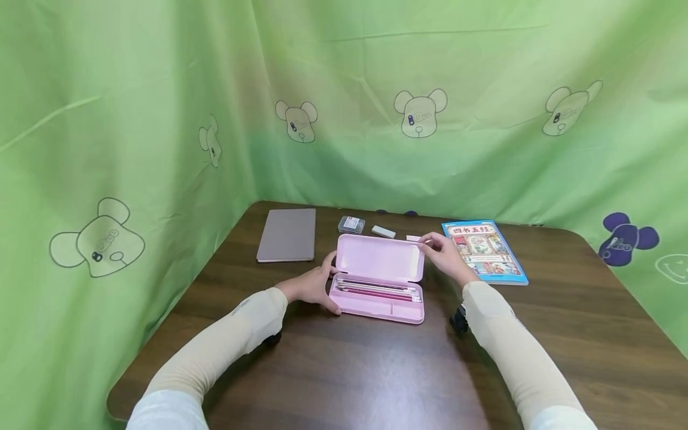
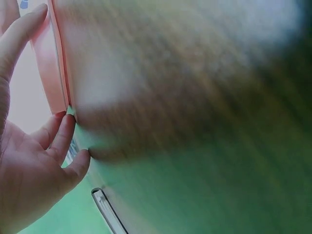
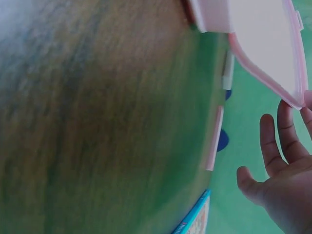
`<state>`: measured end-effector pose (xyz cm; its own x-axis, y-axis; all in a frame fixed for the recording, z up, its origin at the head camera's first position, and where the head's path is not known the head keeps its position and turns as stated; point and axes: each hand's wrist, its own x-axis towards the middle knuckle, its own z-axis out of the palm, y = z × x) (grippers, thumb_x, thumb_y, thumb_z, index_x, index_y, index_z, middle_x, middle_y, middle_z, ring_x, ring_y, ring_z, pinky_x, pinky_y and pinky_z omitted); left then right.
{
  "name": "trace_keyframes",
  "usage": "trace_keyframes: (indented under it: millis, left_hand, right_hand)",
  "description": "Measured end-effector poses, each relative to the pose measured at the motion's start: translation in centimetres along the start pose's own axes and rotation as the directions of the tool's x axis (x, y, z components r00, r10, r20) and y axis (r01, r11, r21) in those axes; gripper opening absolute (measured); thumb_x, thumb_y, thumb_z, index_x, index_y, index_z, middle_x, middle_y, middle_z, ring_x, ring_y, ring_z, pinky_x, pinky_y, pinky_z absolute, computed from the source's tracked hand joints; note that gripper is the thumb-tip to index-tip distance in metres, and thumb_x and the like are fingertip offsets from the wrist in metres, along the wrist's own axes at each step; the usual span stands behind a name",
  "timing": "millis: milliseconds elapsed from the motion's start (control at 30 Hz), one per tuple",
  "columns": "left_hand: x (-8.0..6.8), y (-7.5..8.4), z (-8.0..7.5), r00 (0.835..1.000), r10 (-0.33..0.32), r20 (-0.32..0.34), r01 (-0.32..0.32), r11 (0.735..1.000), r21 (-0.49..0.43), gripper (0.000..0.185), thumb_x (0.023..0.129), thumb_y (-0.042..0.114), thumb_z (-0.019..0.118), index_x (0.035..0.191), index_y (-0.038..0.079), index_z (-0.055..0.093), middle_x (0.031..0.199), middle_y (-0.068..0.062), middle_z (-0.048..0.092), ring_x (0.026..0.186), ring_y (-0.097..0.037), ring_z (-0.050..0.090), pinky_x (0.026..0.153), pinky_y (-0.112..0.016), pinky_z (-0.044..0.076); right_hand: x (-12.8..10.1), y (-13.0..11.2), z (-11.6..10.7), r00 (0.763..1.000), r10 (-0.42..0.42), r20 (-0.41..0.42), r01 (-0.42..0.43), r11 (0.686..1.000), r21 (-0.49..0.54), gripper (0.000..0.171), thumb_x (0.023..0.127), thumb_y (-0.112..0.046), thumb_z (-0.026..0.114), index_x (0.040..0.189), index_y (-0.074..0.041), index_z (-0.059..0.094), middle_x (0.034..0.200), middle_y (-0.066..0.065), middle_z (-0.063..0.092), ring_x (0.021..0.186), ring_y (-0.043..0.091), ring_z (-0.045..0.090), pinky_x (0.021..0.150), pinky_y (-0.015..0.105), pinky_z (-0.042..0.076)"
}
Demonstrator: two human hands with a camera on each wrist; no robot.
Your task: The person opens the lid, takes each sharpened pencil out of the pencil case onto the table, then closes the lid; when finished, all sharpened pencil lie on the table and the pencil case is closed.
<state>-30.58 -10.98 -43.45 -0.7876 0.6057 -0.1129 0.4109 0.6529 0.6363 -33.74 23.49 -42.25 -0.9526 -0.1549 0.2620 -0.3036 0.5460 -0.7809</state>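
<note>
My left hand (image 1: 313, 285), fingers spread, braces the left end of a pink pencil case (image 1: 365, 306) lying unfolded on the brown desk (image 1: 387, 370). The case looks light, stiff and smooth, perhaps slippery; its end walls seem best to hold. Slim pencils (image 1: 376, 291) inside could roll. My right hand (image 1: 445, 255) pinches the raised lid's (image 1: 378, 257) upper right corner, probably its easiest swinging point.

A grey notebook (image 1: 287, 235) lies left of a book (image 1: 486, 251).
</note>
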Motion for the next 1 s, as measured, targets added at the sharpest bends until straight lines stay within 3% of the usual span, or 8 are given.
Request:
trace_keyframes:
  millis: [267, 400, 533, 733, 867, 1000]
  left_hand:
    - [0.2, 0.5, -0.2, 0.995, -0.047, 0.089, 0.04, 0.996, 0.083, 0.112, 0.064, 0.042, 0.083, 0.147, 0.01, 0.015, 0.148, -0.012, 0.031, 0.136, -0.026, 0.028, 0.111, -0.044, 0.026]
    - [0.2, 0.8, -0.6, 0.992, -0.065, 0.109, 0.053, 0.993, 0.104, 0.111, 0.065, 0.041, 0.082, 0.147, 0.01, 0.015, 0.151, -0.012, 0.024, 0.138, -0.028, 0.023, 0.112, -0.045, 0.024]
    - [0.2, 0.8, -0.8, 0.99, -0.076, 0.118, 0.062, 0.992, 0.113, 0.112, 0.066, 0.042, 0.081, 0.148, 0.009, 0.013, 0.152, -0.013, 0.021, 0.14, -0.028, 0.02, 0.112, -0.044, 0.022]
    - [0.4, 0.6, -1.0, 0.989, -0.08, 0.124, 0.066, 0.991, 0.114, 0.113, 0.065, 0.043, 0.081, 0.148, 0.009, 0.012, 0.152, -0.013, 0.02, 0.14, -0.028, 0.02, 0.112, -0.045, 0.022]
    - [0.4, 0.4, -1.0, 0.989, -0.077, 0.127, 0.063, 0.992, 0.113, 0.114, 0.064, 0.044, 0.082, 0.148, 0.009, 0.012, 0.152, -0.014, 0.02, 0.14, -0.029, 0.019, 0.112, -0.045, 0.022]
    - [0.5, 0.4, -0.9, 0.988, -0.077, 0.132, 0.062, 0.992, 0.112, 0.114, 0.065, 0.044, 0.081, 0.148, 0.009, 0.012, 0.152, -0.014, 0.02, 0.14, -0.029, 0.02, 0.112, -0.045, 0.022]
  right_hand:
    - [-0.4, -0.4, -0.1, 0.999, 0.043, -0.031, -0.044, 0.998, -0.045, 0.024, 0.091, -0.018, 0.058, 0.106, 0.001, 0.06, 0.07, 0.004, 0.053, 0.063, 0.01, 0.045, 0.056, 0.024, 0.039]
    - [-1.2, -1.0, -0.8, 0.997, 0.042, -0.06, -0.046, 0.997, -0.064, 0.031, 0.09, -0.021, 0.06, 0.112, 0.001, 0.059, 0.071, 0.004, 0.049, 0.062, 0.009, 0.043, 0.055, 0.023, 0.037]
    - [-2.2, -1.4, -1.5, 0.998, 0.043, -0.056, -0.047, 0.996, -0.072, 0.031, 0.088, -0.023, 0.062, 0.108, 0.0, 0.061, 0.068, 0.001, 0.046, 0.059, 0.007, 0.041, 0.053, 0.023, 0.036]
    - [-3.8, -2.3, -1.5, 0.985, 0.092, 0.143, -0.076, 0.991, -0.11, 0.025, 0.084, -0.021, 0.068, 0.1, -0.002, 0.065, 0.06, -0.001, 0.039, 0.052, 0.008, 0.036, 0.05, 0.025, 0.033]
    - [-4.6, -2.7, -0.7, 0.949, 0.118, 0.292, -0.059, 0.978, -0.202, 0.024, 0.08, -0.021, 0.071, 0.096, -0.004, 0.067, 0.055, -0.003, 0.037, 0.051, 0.011, 0.035, 0.049, 0.026, 0.032]
    - [-5.2, -2.7, -0.1, 0.909, 0.157, 0.385, -0.04, 0.955, -0.293, 0.022, 0.078, -0.023, 0.073, 0.093, -0.007, 0.069, 0.053, -0.004, 0.039, 0.05, 0.012, 0.036, 0.048, 0.025, 0.031]
